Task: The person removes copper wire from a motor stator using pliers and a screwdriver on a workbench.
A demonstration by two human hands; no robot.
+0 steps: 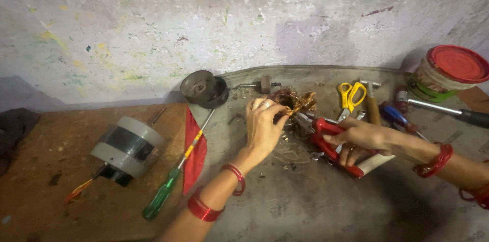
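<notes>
On grey mat [305, 206]: left hand [262, 127] fingers pinch copper coil [298, 102]; right hand [359, 137] apparently grips red pliers [331, 140].

A round tub [444, 74] with a red lid, pale wall and green band near its base stands tilted at the far right corner of the counter [305, 206], against the paint-flecked wall. Its label is too small to make out. No signs or screens show.

Glossy red plastic-handled pliers [333, 143]; tangled coppery wire coil [298, 102].
</notes>
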